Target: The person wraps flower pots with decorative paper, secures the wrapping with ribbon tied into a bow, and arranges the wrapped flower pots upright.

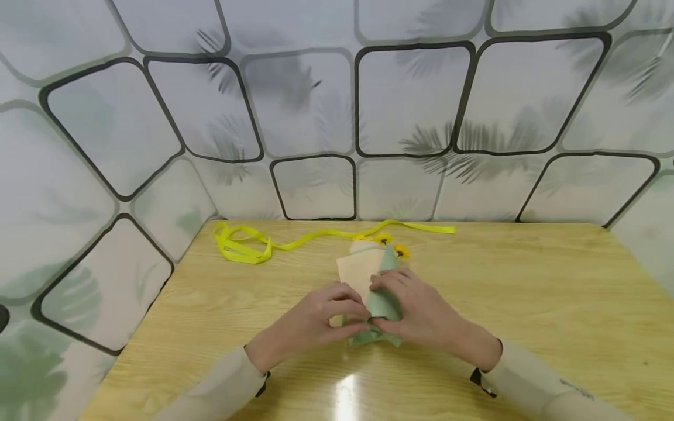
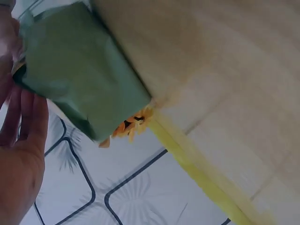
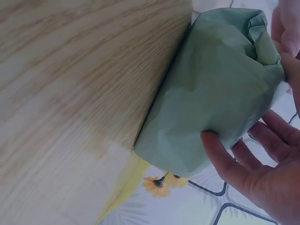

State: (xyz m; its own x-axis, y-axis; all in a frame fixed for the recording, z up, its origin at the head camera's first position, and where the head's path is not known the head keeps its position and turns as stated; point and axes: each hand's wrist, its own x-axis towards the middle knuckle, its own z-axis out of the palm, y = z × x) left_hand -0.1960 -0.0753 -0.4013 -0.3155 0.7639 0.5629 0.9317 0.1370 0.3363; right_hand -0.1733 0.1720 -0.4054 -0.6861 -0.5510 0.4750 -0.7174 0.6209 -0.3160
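Observation:
A small bouquet of yellow flowers [image 1: 384,238] lies on the table, wrapped in wrapping paper [image 1: 360,270] that is green on one face and cream on the other. The paper's near end is crumpled and folded. My left hand [image 1: 329,313] pinches this near end from the left, thumb below the fingers. From the right, my right hand [image 1: 421,307] grips the wrap, fingers over its green side and thumb at the folded end. In the right wrist view, the right fingertips [image 3: 209,137] press the green paper [image 3: 211,93]. The stems are hidden inside the paper.
A long yellow ribbon [image 1: 310,235] runs along the back of the table, looped in a loose pile at its left end and passing behind the flowers. The wooden table [image 1: 526,304] meets a wall covering [image 1: 411,99] with a leaf pattern.

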